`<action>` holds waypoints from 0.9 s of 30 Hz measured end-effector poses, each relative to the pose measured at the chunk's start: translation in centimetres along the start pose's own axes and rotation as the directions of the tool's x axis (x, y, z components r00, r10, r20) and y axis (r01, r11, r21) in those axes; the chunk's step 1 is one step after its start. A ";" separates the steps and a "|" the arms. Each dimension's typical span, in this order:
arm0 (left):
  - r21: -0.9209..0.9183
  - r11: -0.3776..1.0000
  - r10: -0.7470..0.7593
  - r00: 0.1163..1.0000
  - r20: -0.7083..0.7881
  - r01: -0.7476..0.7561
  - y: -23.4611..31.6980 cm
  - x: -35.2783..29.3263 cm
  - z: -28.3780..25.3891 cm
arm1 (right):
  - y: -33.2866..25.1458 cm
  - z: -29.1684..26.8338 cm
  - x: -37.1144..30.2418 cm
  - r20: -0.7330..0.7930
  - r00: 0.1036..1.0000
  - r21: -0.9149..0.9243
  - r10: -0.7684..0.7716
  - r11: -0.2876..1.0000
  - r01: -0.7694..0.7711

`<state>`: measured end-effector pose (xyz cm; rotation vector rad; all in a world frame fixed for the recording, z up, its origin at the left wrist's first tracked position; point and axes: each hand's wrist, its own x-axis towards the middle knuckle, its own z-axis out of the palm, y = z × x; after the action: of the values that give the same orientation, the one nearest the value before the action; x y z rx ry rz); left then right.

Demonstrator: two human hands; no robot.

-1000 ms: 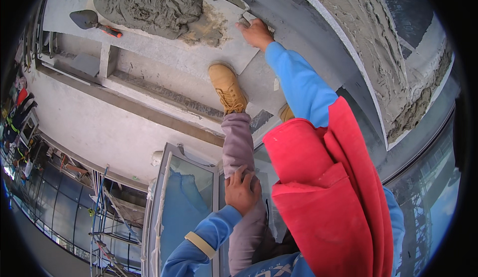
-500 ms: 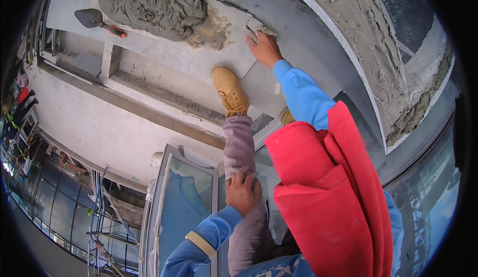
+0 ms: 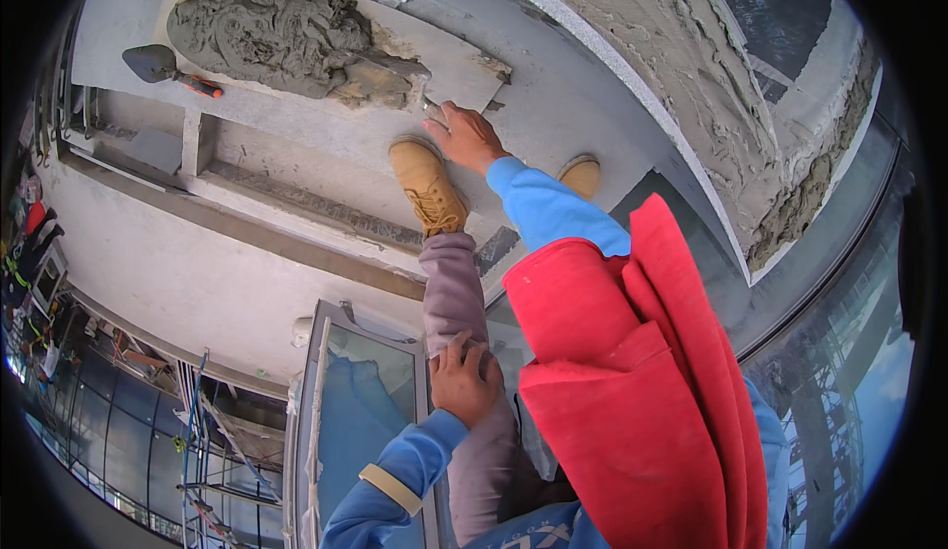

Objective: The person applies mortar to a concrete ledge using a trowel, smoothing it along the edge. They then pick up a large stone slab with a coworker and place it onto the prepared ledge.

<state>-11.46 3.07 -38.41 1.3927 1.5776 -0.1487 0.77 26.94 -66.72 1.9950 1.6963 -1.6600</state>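
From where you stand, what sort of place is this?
Probably a building site: a heap of grey mortar sits on a board, a trowel lies nearby, and what looks like scaffolding stands at lower left.

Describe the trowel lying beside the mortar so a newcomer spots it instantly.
At the picture's upper left, find the long heap of grey mortar on the pale board. Near the heap's left end lies the dark-bladed trowel, its handle pointing right. That bright orange-and-black handle sets it apart from the dull mortar and board.
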 end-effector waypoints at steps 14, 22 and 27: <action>0.075 0.997 -0.017 0.992 0.124 0.008 -0.5 0.0 0.2 | 17.0 -0.8 -8.9 -0.290 0.888 0.121 0.356 0.934 -0.335; 0.064 0.997 -0.056 0.983 0.174 0.046 0.5 0.3 0.2 | 15.8 -2.8 -9.7 -0.116 0.915 -0.157 0.387 0.902 -0.401; 0.082 0.996 -0.051 0.990 0.128 0.041 1.0 0.1 0.5 | 15.6 -2.7 -14.2 -0.052 0.915 -0.104 0.400 0.909 -0.403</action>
<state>-10.41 3.17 -38.26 1.3793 1.5101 -0.3266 16.30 12.62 -64.20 2.1380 1.2372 -1.3676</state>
